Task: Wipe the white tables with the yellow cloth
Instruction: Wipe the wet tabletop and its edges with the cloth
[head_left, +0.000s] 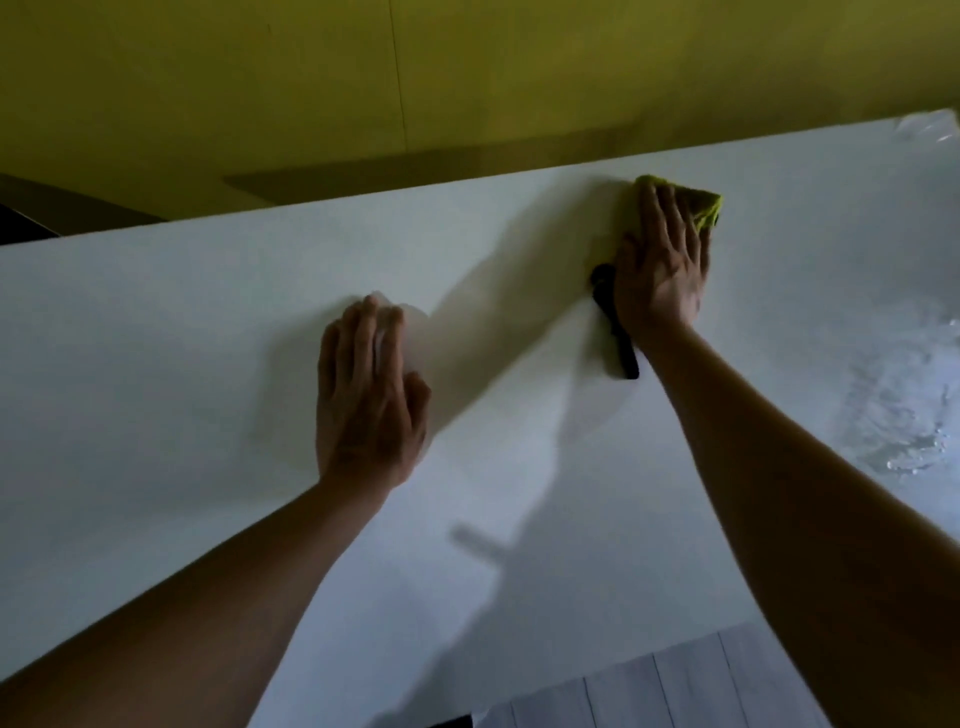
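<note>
Fingers, right hand: the fingers (670, 218) of the right hand (662, 265) lie straight and slightly spread, pressing flat on the crumpled yellow-green cloth (704, 208).
Fingers, left hand: the left hand (366, 400) rests palm down on the wide white tabletop (208, 338), its fingers (363, 332) straight and close together, holding nothing.
Cloth, place: near the far edge of the tabletop, right of the middle, under the right hand and well apart from the left.
Cloth, look: a soft yellow-green fabric, bunched into folds; a pointed corner sticks out to the right past the fingertips.
Tabletop, look: plain white and smooth, with the shadows of both arms across it; on the right side a patch (904, 405) glistens, seemingly wet.
Black object: a narrow dark strap-like thing (615, 332) lies just beside the right wrist, touching the tabletop; what it is I cannot tell.
Hidden: most of the cloth is covered by the right palm and fingers, so its full shape stays out of sight.
Blurred: the left fingertips and the cloth's edge are smeared.
Cut off: both forearms run out of the bottom of the view; the tabletop runs out on both sides.
Behind: a yellow wall (467, 78) rises past the far edge.
Below: pale plank flooring (675, 691) shows at the near edge.
</note>
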